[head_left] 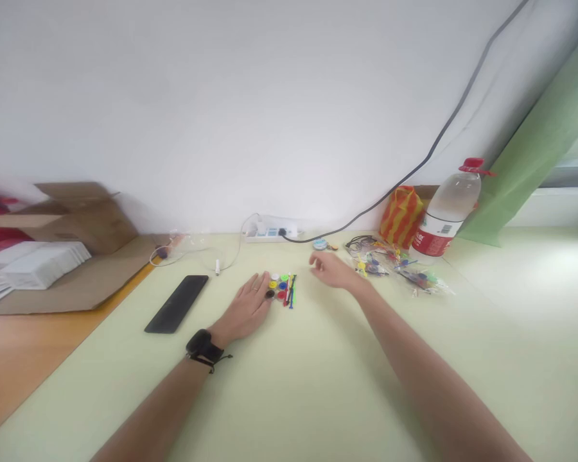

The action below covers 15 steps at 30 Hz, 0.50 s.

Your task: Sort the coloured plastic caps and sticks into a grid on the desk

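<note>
My left hand [245, 309] lies flat on the table, fingers stretched out, its fingertips touching or right beside the left edge of a small set of coloured round discs [273, 285]. The discs are white, green, yellow, blue, black and red, and a clear bag seems to be around them. Thin coloured plastic sticks [291, 292] lie along their right side. To the right of the set, my right hand [328, 269] hovers over the table with its fingers curled in. Whatever its fingertips hold, if anything, is too small to make out.
A black phone-like slab [176, 304] lies left of my left hand. Behind are a power strip [270, 233] and a round blue-white item [320, 244]. Clear bags of coloured parts [376, 264] and a large bottle [443, 215] are at right; a cardboard box [81, 218] stands left.
</note>
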Available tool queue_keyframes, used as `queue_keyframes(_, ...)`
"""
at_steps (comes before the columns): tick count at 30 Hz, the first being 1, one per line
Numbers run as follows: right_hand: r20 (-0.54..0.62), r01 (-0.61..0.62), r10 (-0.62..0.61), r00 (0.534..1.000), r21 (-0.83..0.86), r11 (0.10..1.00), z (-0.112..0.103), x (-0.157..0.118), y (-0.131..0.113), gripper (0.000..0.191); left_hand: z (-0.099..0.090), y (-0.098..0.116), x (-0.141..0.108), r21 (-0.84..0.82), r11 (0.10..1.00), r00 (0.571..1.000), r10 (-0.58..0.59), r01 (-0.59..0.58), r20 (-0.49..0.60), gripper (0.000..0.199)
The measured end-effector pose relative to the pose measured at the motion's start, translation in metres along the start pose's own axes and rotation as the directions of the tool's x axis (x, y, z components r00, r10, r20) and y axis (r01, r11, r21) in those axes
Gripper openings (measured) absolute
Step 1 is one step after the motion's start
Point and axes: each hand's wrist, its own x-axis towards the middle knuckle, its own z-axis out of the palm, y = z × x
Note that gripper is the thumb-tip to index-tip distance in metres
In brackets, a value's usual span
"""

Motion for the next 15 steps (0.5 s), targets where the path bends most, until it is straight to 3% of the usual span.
queue_keyframes(2, -0.107, -0.156, 0.146, 0.983, -0.09, 0.984, -0.025, -0.001, 0.023, 0.024, -0.004, 0.005, 0.0, 0.008, 0.999, 0.998, -0.039, 0.038, 0.048, 0.065)
queue_keyframes(7, -0.267, -0.499, 0.441, 0.857, -0.218, 0.839, -0.067, -0.016, 0.073, 0.032, -0.006, 0.008, 0.0, 0.027, 0.998, 0.997, -0.057, 0.056, 0.053, 0.066)
queue_keyframes(10, -0.249, -0.547, 0.493, 0.834, -0.248, 0.8, -0.07, -0.022, 0.086, 0.031, -0.004, 0.007, 0.0, 0.013, 0.999, 0.999, -0.039, 0.039, 0.014, 0.065)
queue_keyframes(15, -0.225, -0.519, 0.472, 0.853, -0.266, 0.812, -0.066, -0.02, 0.09, 0.036, -0.003, 0.006, 0.0, 0.009, 0.999, 0.999, -0.042, 0.042, 0.017, 0.064)
